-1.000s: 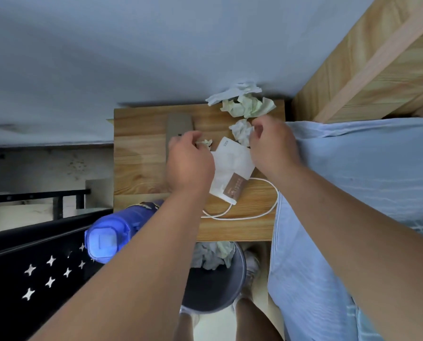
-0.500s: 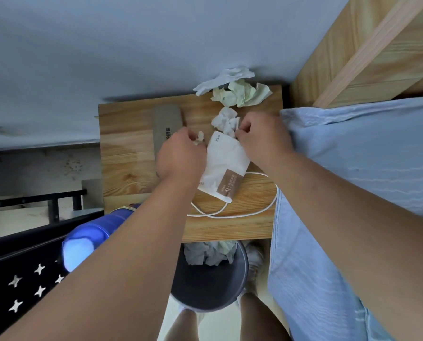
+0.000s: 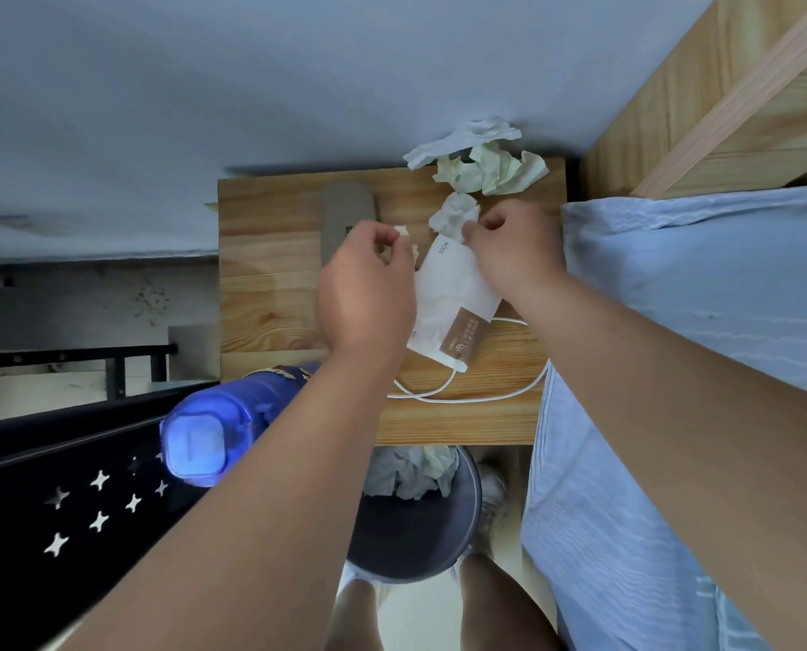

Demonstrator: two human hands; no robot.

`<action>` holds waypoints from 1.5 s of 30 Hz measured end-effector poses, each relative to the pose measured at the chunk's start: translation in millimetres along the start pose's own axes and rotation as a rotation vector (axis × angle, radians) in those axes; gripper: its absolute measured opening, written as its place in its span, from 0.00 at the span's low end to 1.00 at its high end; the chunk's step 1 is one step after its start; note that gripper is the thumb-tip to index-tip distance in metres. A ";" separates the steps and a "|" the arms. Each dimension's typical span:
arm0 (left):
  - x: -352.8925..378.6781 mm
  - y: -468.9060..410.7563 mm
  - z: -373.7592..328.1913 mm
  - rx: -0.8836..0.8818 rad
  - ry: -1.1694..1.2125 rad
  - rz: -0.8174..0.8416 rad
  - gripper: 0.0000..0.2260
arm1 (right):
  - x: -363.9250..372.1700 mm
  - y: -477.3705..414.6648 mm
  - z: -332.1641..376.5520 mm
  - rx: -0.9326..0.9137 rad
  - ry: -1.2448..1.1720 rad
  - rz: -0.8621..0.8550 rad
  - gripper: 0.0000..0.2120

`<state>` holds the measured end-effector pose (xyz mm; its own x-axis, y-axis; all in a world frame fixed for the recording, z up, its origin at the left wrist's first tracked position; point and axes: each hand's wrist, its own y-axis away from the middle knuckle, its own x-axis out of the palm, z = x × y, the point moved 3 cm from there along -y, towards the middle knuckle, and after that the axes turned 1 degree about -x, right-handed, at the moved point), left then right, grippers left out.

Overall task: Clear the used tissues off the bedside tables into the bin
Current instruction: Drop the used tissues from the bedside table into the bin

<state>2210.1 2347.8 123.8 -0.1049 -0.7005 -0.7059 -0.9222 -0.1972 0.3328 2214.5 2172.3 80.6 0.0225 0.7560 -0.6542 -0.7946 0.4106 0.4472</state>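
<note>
We see both hands over the light wooden bedside table [image 3: 270,284]. Left hand [image 3: 366,293] pinches a small white tissue scrap [image 3: 403,234]; right hand [image 3: 514,251] pinches a crumpled white tissue ball [image 3: 453,211]. Between them lies a white paper tissue pack w/ brown label [image 3: 448,303]. Beyond right hand: pale green crumpled tissues [image 3: 490,173]. Below the wrists, a round grey bin [image 3: 420,538].

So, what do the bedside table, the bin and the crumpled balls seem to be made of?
Bedside table: wood or wood-look laminate, matte, with visible grain and knots. Bin: smooth dark grey, probably plastic, possibly metal. Crumpled balls: thin soft paper tissue, white to pale green, creased sharply.
</note>
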 end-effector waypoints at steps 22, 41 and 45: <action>-60.9 190.9 116.2 -0.400 0.531 0.298 0.05 | -8.9 266.6 -50.3 0.044 -0.294 -0.092 0.06; 2.7 191.8 301.4 -0.759 0.314 0.398 0.04 | 156.2 272.3 -186.7 0.331 -0.072 0.251 0.24; 3.5 193.6 289.6 -0.775 0.364 0.412 0.06 | 141.2 266.5 -168.3 0.377 -0.157 0.268 0.20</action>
<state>1923.4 2505.8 4.7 -0.1238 -0.9613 -0.2460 -0.3208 -0.1958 0.9267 1903.8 2302.7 4.8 -0.0391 0.9162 -0.3988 -0.5106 0.3247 0.7961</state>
